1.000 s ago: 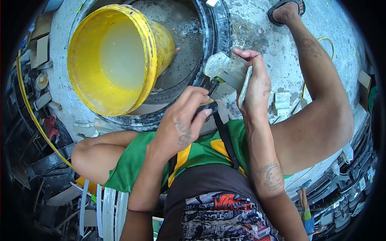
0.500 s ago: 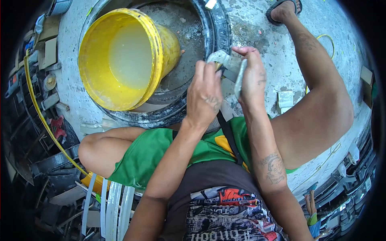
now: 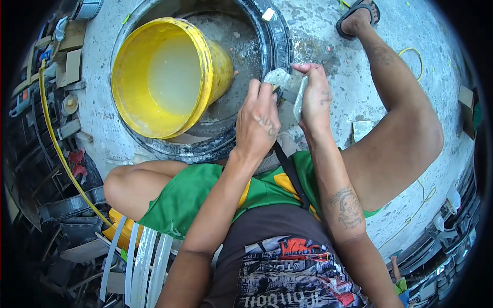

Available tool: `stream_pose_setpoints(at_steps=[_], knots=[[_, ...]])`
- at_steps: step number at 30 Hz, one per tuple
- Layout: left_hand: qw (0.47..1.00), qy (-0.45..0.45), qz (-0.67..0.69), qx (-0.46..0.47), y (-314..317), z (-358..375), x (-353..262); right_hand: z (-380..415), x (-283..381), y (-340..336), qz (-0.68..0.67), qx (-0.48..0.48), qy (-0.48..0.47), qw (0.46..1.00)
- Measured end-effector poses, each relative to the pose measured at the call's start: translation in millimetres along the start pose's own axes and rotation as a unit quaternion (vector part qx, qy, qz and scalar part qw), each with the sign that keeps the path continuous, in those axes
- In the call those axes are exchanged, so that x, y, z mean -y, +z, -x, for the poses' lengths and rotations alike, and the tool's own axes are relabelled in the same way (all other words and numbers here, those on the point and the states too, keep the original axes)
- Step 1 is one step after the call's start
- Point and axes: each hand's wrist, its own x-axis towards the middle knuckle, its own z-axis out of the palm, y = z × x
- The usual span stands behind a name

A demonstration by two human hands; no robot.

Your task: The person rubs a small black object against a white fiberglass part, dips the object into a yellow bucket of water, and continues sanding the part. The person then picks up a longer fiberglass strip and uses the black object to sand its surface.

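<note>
Shirt [image 3: 303, 272] print has big lettering, upside down, too distorted to read for sure. Left hand [image 3: 258, 120]: fingers curled round a dark tool [image 3: 278, 92], mostly hidden, fingertips unclear. Right hand [image 3: 317, 105]: palm side against a pale slab [image 3: 300, 102], seen near edge-on; can't tell if the fingers pinch it. Pale piece [image 3: 278, 77] sits between the hands, partly covered; join to slab unclear. Yellow bucket [image 3: 208, 77], cloudy liquid inside, tilted in tire [image 3: 281, 41], cut off at top. Open floor [image 3: 354, 82] beyond right hand.
</note>
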Motion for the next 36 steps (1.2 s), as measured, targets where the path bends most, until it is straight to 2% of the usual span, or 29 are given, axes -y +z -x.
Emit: stream_pose_setpoints(at_steps=[1,4,7,8,10,11,14,20,21,22,24,26,28,31,32,34,36], knots=[[1.0,-0.002,0.001,0.0,0,1,0,4,5,0,0.055,0.002,-0.031,0.998],[1.0,-0.006,-0.014,0.0,1,3,-2,0,4,-3,0.04,0.006,-0.018,0.999],[0.994,-0.063,0.036,0.084,-32,18,0,0,4,-5,0.034,0.004,-0.014,0.999],[0.994,-0.065,0.032,0.079,-36,21,-1,-1,2,-4,0.039,0.006,0.0,0.999],[0.996,-0.076,0.045,-0.018,-37,19,-3,-5,-4,-1,0.015,0.013,-0.017,1.0],[0.997,-0.065,0.034,-0.034,-28,16,-4,-5,-8,-3,0.01,0.011,-0.018,1.0],[0.997,-0.07,-0.013,-0.018,2,15,-3,3,-1,-3,0.026,0.006,-0.015,1.0],[0.998,-0.049,-0.04,0.018,13,-15,-3,-2,-1,-4,-0.022,0.019,-0.003,1.0],[0.998,-0.046,-0.005,-0.03,5,-13,-8,-5,0,-6,-0.017,0.023,-0.014,0.999],[0.998,-0.042,0.001,-0.041,-11,-10,-12,-8,-4,-7,-0.011,0.017,-0.005,1.0],[0.992,-0.027,-0.01,-0.121,-56,1,-13,-8,-8,-12,-0.004,0.01,-0.004,1.0],[0.991,-0.007,-0.036,-0.13,-108,11,-3,-10,-3,-15,-0.15,0.034,0.117,0.981],[0.988,0.02,-0.064,-0.137,-161,18,5,-10,2,-16,-0.182,0.035,0.121,0.975],[0.984,0.036,-0.13,-0.114,-241,25,9,-4,12,-19,-0.37,0.18,0.098,0.906],[0.983,0.051,-0.142,-0.109,-263,26,11,1,22,-16,-0.36,0.188,0.087,0.909],[0.98,0.052,-0.148,-0.122,-295,30,17,17,41,-5,-0.433,0.256,0.125,0.855],[0.977,0.056,-0.157,-0.13,-314,33,27,28,51,11,-0.428,0.279,0.114,0.852]])
